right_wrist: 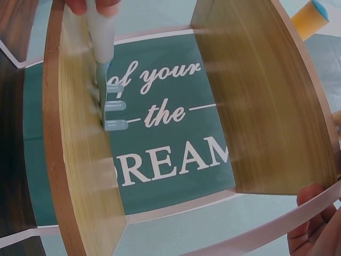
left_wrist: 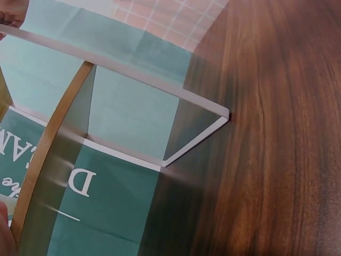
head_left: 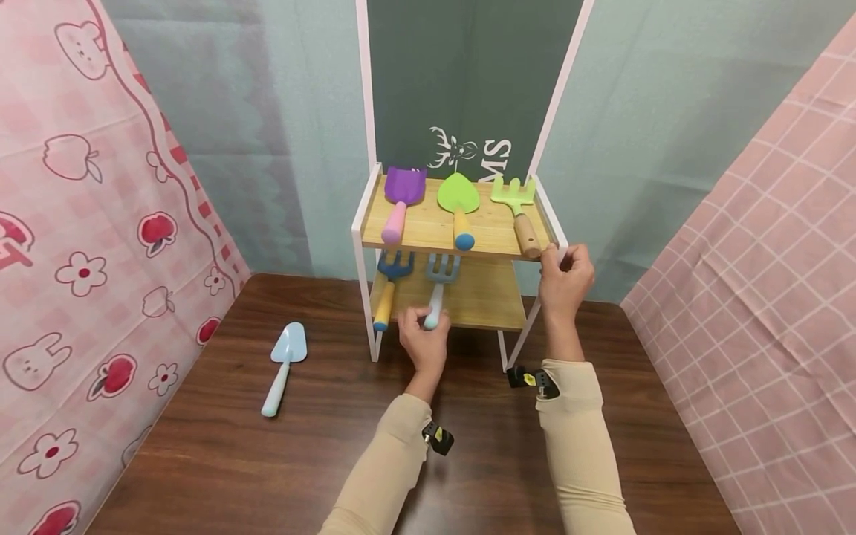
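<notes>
My left hand [head_left: 425, 340] pinches the pale handle end of a light blue toy garden fork [head_left: 441, 271], whose tines lie on the lower shelf. In the right wrist view the fork [right_wrist: 101, 64] points inward over the lower board, with my fingertips at its handle. My right hand [head_left: 565, 282] grips the front right corner of the white-framed two-tier shelf [head_left: 428, 223], close to the wooden handle of a green rake [head_left: 515, 195]. Left of the held fork lies a dark blue fork with a yellow handle [head_left: 385, 301].
The top tier also bears a purple shovel [head_left: 404, 186] with a pink handle and a green trowel [head_left: 458, 193]. A light blue trowel [head_left: 289, 345] lies on the brown table [head_left: 481, 461], left of the shelf. Cloth curtains hang at the back and both sides.
</notes>
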### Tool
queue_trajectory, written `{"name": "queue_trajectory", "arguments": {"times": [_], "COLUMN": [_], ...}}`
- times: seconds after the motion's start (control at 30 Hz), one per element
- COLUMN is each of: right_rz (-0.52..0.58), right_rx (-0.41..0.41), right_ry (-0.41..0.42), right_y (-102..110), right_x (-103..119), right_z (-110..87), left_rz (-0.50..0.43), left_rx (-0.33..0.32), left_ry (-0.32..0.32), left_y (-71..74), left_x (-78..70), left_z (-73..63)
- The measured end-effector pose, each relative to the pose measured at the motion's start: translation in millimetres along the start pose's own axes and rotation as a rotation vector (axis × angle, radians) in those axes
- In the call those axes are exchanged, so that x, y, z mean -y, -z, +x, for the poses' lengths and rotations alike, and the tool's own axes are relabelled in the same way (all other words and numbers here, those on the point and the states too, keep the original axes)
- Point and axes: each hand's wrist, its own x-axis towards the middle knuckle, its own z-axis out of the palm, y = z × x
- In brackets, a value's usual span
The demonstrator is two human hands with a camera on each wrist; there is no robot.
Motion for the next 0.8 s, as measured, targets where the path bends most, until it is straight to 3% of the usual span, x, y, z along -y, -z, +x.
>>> {"name": "queue_trajectory", "arguments": {"times": [0.23,0.37,0.47,0.8], "right_rz": [-0.001,-0.002,-0.005,-0.006], "right_rx": [0.008,0.009,0.011,0.012], "right_ry": [0.000,-0.006,-0.006,0.001], "right_y": [-0.3,-0.2,-0.1,-0.6], "right_x": [-1.2,-1.5,-2.0,-3.8], "right_z": [0.1,0.5,1.1,1.9], "left_rz": [-0.158,-0.203,-0.217,-0.179], "left_rx": [0.135,0.184,0.193,0.165], "left_ry": [0.094,0.147,0.171,0.160], "left_y": [12.1,17.1,18.5,20.3], "left_x": [-28.3,-39.2,-40.6,-37.9], "left_z": [-5.2,-5.9,-6.5,-10.7]}}
